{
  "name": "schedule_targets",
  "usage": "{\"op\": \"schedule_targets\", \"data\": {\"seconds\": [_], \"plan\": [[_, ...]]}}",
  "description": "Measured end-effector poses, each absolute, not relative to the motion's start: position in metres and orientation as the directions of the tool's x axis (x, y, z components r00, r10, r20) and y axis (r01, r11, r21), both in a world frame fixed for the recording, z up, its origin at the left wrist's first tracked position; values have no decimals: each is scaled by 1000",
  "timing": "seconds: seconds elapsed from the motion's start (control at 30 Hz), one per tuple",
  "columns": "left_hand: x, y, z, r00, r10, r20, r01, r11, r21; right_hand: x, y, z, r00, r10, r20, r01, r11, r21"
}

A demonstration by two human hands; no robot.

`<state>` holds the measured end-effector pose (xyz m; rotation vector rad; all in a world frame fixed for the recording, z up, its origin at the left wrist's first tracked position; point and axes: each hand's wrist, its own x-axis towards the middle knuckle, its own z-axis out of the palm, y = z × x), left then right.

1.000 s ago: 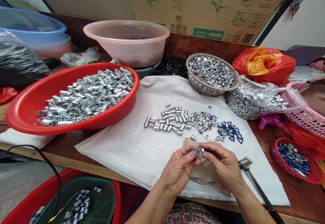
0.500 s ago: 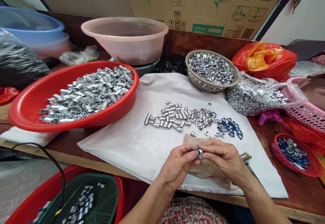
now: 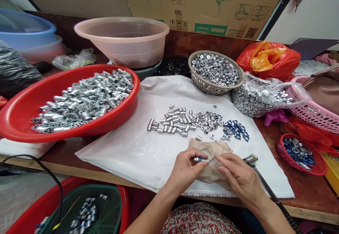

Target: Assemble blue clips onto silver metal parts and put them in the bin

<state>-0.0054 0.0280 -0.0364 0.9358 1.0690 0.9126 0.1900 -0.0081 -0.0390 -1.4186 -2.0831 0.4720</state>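
Note:
My left hand (image 3: 186, 170) pinches a small silver cylinder with a blue ring on it (image 3: 200, 159) just above a tan pad (image 3: 212, 154). My right hand (image 3: 238, 179) lies beside it with fingers loosely stretched and nothing in them, close to a hammer (image 3: 258, 172). Past the pad, on a white plastic sheet (image 3: 127, 152), lie a row of silver cylinders (image 3: 172, 122), small silver rings (image 3: 209, 121) and blue rings (image 3: 235, 129).
A red basin of silver cylinders (image 3: 69, 103) stands at left, with a pink basin (image 3: 122, 41) behind it. A grey basket of silver parts (image 3: 215, 72), a clear bag of parts (image 3: 262, 98) and a small red basket (image 3: 299, 154) sit at right. A green basket (image 3: 87, 209) is below the table edge.
My hands have come apart: the right hand let go and drew back to the right, while the left keeps the assembled piece and has lowered toward the pad.

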Motion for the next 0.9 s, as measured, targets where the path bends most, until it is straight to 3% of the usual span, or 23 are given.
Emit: {"op": "schedule_targets", "data": {"seconds": [0.07,0.13,0.23,0.4,0.47,0.6,0.7,0.9], "plan": [[-5,34,-39,203,978,-56,124,31,992,230,-27,-53,-78,972,220,903,162,-397],[-4,38,-43,256,962,97,289,-172,942,270,-47,-70,92,982,165,977,-57,-206],[1,41,-52,304,936,176,397,-293,870,300,-65,-81,177,981,83,975,-163,-152],[6,38,-62,287,932,220,471,-337,815,246,-51,-39,53,992,113,901,1,-433],[6,37,-65,288,932,218,505,-342,793,216,-39,-16,-75,991,109,854,120,-506],[7,35,-71,271,929,251,550,-364,752,184,-26,2,-189,931,313,815,327,-478],[7,34,-73,242,937,253,561,-347,752,182,-20,-4,-331,894,303,794,437,-423],[4,35,-68,261,950,172,540,-291,790,180,-18,-17,-279,880,386,800,435,-413]]}}
